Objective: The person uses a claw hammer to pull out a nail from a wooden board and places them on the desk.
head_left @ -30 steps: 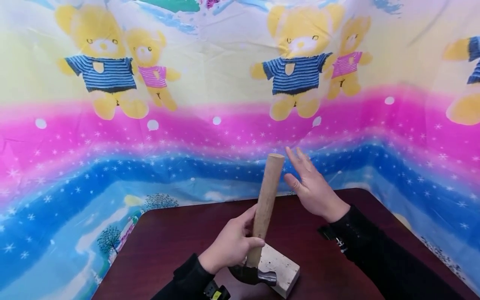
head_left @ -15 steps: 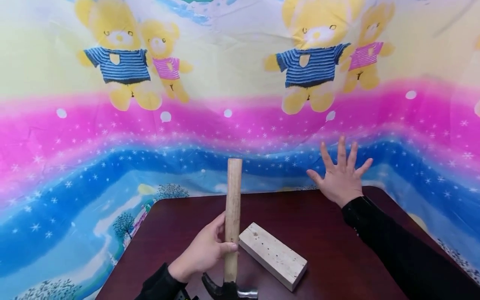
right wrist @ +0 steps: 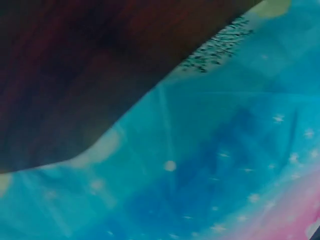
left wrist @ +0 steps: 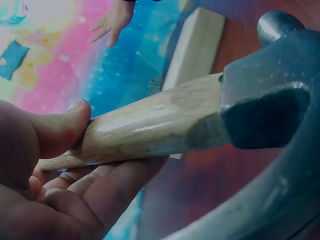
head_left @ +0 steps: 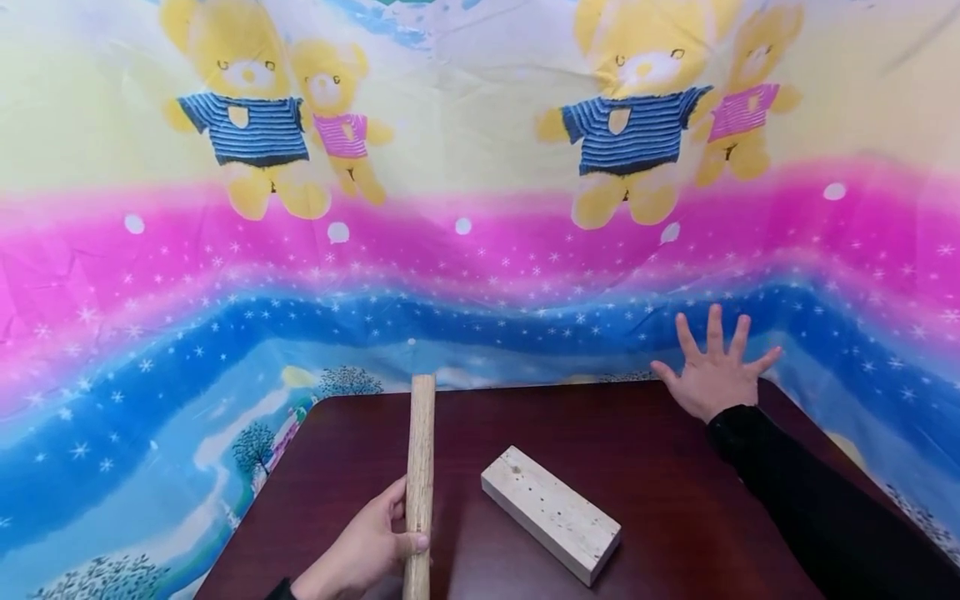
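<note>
Left hand [head_left: 360, 554] grips the hammer [head_left: 419, 483] by its wooden handle, handle upright, head low at the near edge of the surface [head_left: 637, 467]. Right hand [head_left: 716, 375] hovers spread and empty, well apart. Wooden block [head_left: 551, 512] lies between them.

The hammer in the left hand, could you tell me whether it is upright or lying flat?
Upright: the hammer has its handle pointing up, gripped by the left hand, head downward.
</note>
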Demonstrator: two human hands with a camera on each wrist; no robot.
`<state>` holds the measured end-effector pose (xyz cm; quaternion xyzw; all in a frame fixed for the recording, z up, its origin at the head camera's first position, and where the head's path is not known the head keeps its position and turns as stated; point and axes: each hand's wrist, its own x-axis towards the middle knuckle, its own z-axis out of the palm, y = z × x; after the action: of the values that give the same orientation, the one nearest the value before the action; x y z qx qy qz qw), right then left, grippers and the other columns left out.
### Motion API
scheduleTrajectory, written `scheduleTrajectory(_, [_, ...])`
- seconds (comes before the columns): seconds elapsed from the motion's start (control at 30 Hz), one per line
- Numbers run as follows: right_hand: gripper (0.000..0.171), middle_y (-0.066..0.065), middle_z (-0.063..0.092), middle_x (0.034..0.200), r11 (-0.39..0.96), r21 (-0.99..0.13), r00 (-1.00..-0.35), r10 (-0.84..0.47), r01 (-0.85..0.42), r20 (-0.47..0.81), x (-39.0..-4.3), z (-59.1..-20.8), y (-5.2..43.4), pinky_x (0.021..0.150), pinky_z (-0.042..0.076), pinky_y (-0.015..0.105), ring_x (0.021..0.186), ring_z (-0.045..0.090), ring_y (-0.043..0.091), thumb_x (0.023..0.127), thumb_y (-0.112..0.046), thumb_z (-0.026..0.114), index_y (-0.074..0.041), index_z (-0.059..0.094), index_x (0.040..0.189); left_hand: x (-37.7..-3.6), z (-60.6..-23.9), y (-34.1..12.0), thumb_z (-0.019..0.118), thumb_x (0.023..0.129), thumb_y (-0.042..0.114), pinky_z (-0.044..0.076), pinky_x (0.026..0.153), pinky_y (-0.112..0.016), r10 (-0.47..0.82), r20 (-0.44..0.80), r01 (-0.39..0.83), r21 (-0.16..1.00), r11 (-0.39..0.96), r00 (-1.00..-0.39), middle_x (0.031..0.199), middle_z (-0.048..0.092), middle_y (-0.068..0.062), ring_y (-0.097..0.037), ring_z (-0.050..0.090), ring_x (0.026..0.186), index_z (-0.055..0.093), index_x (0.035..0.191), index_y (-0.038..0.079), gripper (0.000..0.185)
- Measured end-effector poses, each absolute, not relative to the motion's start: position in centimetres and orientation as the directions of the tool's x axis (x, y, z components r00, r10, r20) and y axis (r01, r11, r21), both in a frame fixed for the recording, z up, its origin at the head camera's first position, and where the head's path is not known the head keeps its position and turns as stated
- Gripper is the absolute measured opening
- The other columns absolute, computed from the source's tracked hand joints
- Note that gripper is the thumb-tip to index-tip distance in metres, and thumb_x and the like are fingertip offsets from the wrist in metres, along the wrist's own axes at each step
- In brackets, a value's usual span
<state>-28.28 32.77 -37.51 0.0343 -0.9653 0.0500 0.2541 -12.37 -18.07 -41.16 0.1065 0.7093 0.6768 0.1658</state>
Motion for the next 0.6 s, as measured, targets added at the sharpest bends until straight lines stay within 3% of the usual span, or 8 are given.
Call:
scheduleTrajectory(0.23, [0.086, 0.015, -0.032, 0.157, 0.983, -0.171, -0.907, 0.017, -0.061, 0.421, -27.8, -38.5, 33.8, 0.082, -0.036, 0.065, 0.131, -0.042, 0.04, 0.098, -0.069, 0.035, -0.026, -0.008, 0.16, -11.5, -42.9, -18.7, 0.064, 0.088, -0.015, 0.058, 0.067, -0.05, 0.387, -0.206, -0.198, 0.978, 0.06, -0.899, 0.1, 0.06, -0.021, -0.038, 0.067, 0.079, 0.01, 0.157, -0.002, 0.089])
scheduleTrajectory(0.43, [0.085, 0.019, -0.028, 0.158, 0.98, -0.187, -0.914, 0.02, -0.062, 0.406, -27.9, -38.5, 34.0, 0.082, -0.036, 0.065, 0.131, -0.042, 0.041, 0.099, -0.068, 0.032, -0.026, -0.01, 0.16, -11.4, -44.4, -19.6, 0.071, 0.085, -0.011, 0.057, 0.074, -0.039, 0.404, -0.257, -0.174, 0.957, 0.231, -0.878, 0.098, 0.068, -0.019, -0.029, 0.068, 0.086, 0.04, 0.135, -0.019, 0.059])
scheduleTrajectory(0.6, [0.084, 0.02, -0.025, 0.159, 0.979, -0.191, -0.913, 0.012, -0.072, 0.407, -27.8, -38.5, 33.7, 0.083, -0.036, 0.065, 0.132, -0.04, 0.042, 0.1, -0.067, 0.033, -0.024, -0.007, 0.161, -11.3, -44.9, -19.8, 0.078, 0.083, -0.001, 0.055, 0.07, -0.036, 0.355, -0.281, -0.102, 0.889, 0.446, -0.892, 0.085, 0.07, -0.011, -0.022, 0.067, 0.078, 0.056, 0.109, -0.012, 0.036])
